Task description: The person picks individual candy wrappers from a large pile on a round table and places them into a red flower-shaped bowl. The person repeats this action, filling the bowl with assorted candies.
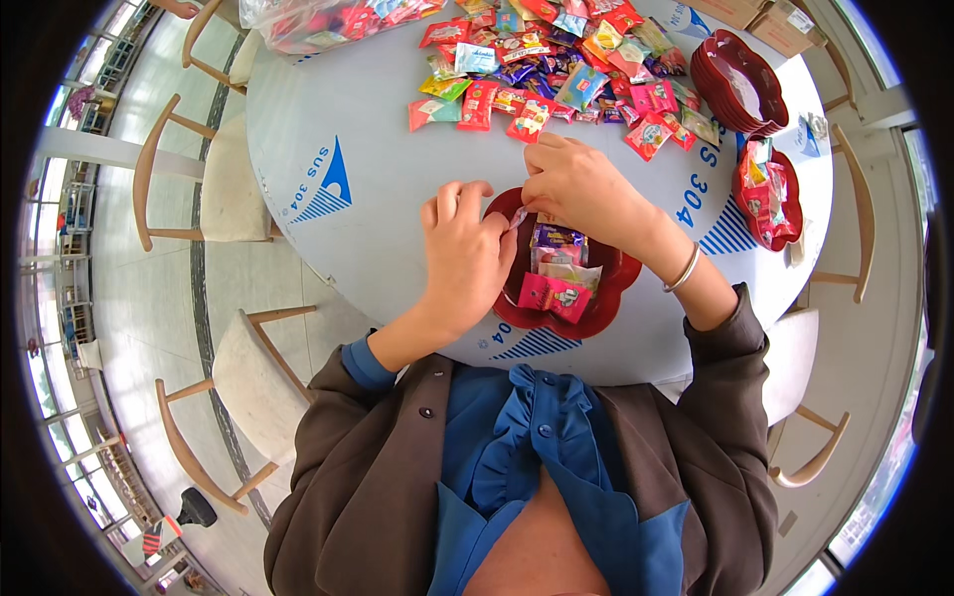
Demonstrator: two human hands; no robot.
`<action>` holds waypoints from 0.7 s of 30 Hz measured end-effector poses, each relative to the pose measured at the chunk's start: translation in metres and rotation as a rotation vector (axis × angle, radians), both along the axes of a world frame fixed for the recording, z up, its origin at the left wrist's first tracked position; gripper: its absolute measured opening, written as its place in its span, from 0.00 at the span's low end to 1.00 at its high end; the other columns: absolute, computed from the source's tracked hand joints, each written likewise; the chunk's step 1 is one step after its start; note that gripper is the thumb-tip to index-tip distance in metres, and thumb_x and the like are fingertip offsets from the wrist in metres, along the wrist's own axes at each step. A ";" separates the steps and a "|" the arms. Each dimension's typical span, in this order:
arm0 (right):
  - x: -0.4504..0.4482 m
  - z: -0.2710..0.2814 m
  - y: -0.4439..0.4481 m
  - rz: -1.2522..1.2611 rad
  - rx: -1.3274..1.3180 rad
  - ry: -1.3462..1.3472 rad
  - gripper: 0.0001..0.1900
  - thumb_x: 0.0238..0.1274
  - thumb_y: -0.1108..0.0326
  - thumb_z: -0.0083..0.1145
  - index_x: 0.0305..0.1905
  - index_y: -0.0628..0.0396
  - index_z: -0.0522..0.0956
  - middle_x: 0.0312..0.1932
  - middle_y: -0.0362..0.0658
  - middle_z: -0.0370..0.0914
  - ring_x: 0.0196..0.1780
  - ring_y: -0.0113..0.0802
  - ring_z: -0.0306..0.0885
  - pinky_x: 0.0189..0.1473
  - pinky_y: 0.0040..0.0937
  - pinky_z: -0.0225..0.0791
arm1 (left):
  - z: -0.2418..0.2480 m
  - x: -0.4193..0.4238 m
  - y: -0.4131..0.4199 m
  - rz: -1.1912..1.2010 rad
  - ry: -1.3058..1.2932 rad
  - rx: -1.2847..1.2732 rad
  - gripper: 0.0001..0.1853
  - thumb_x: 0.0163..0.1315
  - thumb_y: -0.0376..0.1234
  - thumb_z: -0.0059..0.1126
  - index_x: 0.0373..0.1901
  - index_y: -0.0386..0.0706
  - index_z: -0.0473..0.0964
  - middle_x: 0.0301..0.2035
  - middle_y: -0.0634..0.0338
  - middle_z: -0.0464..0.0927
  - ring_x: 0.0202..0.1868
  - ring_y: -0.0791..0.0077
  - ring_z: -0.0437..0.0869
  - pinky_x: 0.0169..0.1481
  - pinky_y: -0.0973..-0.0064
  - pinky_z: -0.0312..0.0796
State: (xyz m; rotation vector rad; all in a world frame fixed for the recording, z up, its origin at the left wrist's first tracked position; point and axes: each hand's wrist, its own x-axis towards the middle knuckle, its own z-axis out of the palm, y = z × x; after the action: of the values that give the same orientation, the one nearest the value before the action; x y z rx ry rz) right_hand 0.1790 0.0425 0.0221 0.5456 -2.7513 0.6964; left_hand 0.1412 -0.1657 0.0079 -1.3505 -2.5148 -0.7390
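A dark red scalloped bowl [624,262] sits at the table's near edge, before my body. Inside it lie several wrapped sweets, among them a purple packet [555,237] and a bright pink packet [554,296]. My left hand [466,257] is over the bowl's left rim, and my right hand [585,186] is over its far side. Their fingertips meet on a small pinkish-silver wrapped piece [519,217], mostly hidden by the fingers. A heap of mixed wrapped sweets [533,74] spreads just beyond my right hand.
On the right of the round table [387,246] stand a stack of red bowls [700,74] and another filled red bowl [790,195]. A clear plastic bag of sweets [328,26] lies at the far left. Cardboard boxes [782,28] and wooden chairs [238,182] surround the table.
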 end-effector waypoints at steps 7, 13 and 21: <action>0.001 -0.004 -0.002 -0.026 0.177 0.030 0.06 0.48 0.69 0.69 0.25 0.53 0.80 0.35 0.41 0.72 0.44 0.39 0.74 0.46 0.37 0.73 | -0.003 0.000 0.005 0.005 0.044 -0.028 0.05 0.54 0.30 0.72 0.27 0.38 0.84 0.54 0.53 0.78 0.61 0.51 0.70 0.66 0.53 0.58; 0.000 -0.004 -0.005 -0.011 0.166 0.036 0.06 0.48 0.69 0.70 0.28 0.53 0.80 0.36 0.41 0.73 0.45 0.39 0.75 0.47 0.37 0.73 | -0.002 0.001 0.005 0.032 0.080 -0.053 0.08 0.53 0.31 0.72 0.26 0.35 0.84 0.55 0.51 0.77 0.62 0.49 0.70 0.67 0.49 0.57; -0.002 -0.005 -0.007 0.021 0.182 0.071 0.09 0.47 0.71 0.71 0.33 0.53 0.79 0.36 0.41 0.74 0.44 0.40 0.77 0.47 0.38 0.72 | -0.002 0.004 0.008 0.055 0.134 -0.110 0.10 0.54 0.32 0.72 0.28 0.33 0.83 0.54 0.47 0.77 0.60 0.48 0.71 0.68 0.47 0.57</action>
State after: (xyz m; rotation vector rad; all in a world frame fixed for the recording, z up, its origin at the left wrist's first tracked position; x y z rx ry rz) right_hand 0.1770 0.0360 0.0169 0.6247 -2.7622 0.4241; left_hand 0.1448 -0.1579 0.0063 -1.3113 -2.5076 -0.4896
